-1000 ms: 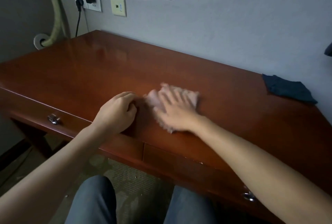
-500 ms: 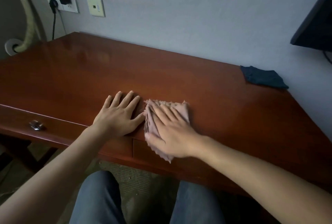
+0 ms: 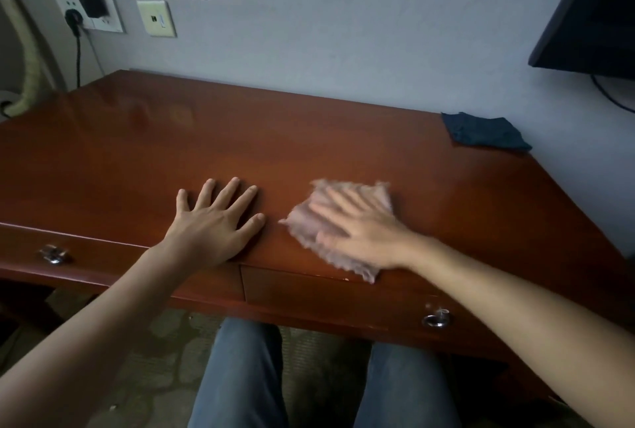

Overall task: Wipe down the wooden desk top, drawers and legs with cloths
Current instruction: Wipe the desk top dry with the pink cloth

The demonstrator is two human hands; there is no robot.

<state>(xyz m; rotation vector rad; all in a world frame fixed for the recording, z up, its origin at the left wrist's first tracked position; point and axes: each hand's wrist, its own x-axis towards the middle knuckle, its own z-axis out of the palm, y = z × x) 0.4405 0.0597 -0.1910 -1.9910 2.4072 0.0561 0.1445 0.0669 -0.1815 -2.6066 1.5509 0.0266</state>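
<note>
On the desk (image 3: 309, 139), near its front edge, the right hand (image 3: 360, 232) presses flat on a pink cloth (image 3: 309, 225), fingers straight. Beside it, the left hand (image 3: 216, 225) rests flat with fingers spread, holding nothing.

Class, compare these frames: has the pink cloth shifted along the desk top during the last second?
Yes. The pink cloth under the right hand has slid rightward: it lay against the left hand before, and bare desk top now separates them.
</note>
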